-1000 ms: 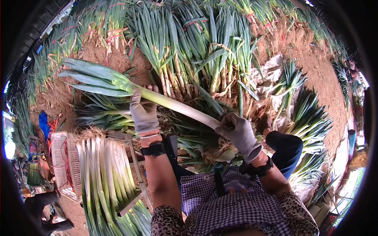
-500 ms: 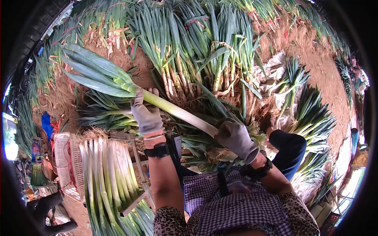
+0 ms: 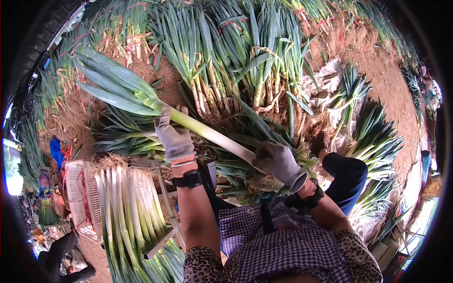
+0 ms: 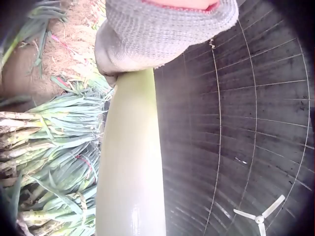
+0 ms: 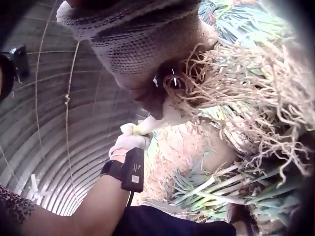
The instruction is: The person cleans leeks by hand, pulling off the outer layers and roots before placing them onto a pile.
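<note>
One long leek (image 3: pixel 212 134) lies slantwise across both gloved hands, green leaves at upper left. The left hand (image 3: pixel 174 134) curls round the stalk just below the leaves; in the left wrist view its glove (image 4: pixel 162 37) wraps the pale stalk (image 4: pixel 130 162). At the white root end, the right hand (image 3: pixel 279 165) grips the leek with bent fingers. In the right wrist view that hand (image 5: pixel 142 54) is beside a mass of pale roots (image 5: pixel 246 93), with a small dark shiny object (image 5: pixel 172 81) at its fingers, not clearly identifiable.
Trimmed leeks (image 3: pixel 127 203) lie stacked at lower left beside a pale plastic basket (image 3: pixel 78 193). Bundled leeks (image 3: pixel 226 52) stand across the far side. Loose leeks (image 3: pixel 377 141) lie on the right near the person's bent knee (image 3: pixel 347 181).
Over the last second, the leek's leafy end has risen and its stalk tilts more steeply. The right hand has shifted slightly left and down along with the root end.
</note>
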